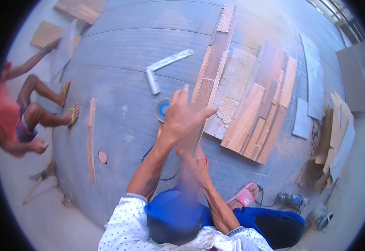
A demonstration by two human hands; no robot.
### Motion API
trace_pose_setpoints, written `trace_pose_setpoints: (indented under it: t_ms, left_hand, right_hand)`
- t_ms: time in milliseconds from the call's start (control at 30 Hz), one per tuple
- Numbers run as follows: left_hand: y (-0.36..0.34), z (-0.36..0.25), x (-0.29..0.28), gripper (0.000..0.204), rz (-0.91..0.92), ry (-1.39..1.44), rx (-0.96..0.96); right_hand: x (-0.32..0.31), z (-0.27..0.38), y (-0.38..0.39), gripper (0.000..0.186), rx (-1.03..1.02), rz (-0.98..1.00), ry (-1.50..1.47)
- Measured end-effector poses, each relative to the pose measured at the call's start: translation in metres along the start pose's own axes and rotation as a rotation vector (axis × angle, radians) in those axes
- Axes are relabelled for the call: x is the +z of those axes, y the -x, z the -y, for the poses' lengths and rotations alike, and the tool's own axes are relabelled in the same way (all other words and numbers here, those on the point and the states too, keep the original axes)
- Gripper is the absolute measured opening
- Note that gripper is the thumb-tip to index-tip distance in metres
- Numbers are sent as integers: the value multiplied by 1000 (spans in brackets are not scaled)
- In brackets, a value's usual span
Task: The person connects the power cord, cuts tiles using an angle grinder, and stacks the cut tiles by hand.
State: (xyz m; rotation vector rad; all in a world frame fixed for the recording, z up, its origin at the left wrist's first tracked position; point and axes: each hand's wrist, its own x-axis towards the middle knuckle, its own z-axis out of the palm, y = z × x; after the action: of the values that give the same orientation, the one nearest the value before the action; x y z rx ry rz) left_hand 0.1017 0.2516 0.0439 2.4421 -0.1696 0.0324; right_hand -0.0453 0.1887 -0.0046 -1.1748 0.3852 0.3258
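A long, narrow strip of wood-look tile point(216, 62) in brown tones points away from me, its near end by my lap. My right hand point(195, 166) is closed around that near end. My left hand point(183, 115) is farther up, over the strip's left side, with its fingers spread and slightly blurred; whether it touches the strip I cannot tell. Just left of my left wrist, a blue cutting disc point(162, 109) of a power tool shows, the tool's body mostly hidden behind my forearm. A wider wood-look tile piece point(259, 108) lies to the right on a dusty board point(236, 79).
An L-shaped metal square point(170, 60) lies ahead. A thin strip point(91, 138) rests at left. Grey slabs point(313, 79), cardboard pieces point(337, 129) and a power tool point(291, 198) are at right. Another person point(15, 113) sits far left, holding a pale sheet point(64, 52).
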Motion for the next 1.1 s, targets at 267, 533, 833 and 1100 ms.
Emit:
trace_pose_setpoints:
  t_ms: [267,533,833,1100]
  left_hand:
    - [29,100,-49,67,-149,256,-398]
    - [172,267,-129,61,-357,-207,-580]
    - [251,357,-154,69,-499,-310,-787]
    - [292,442,-182,83,-409,-296,-739]
  right_hand:
    - [7,-7,-4,38,-191,249,409]
    - [-146,24,-52,33,-272,-685,252]
    - [-161,31,-67,33,-284,-707,224]
    - [-174,90,-132,36,-293,-608,406]
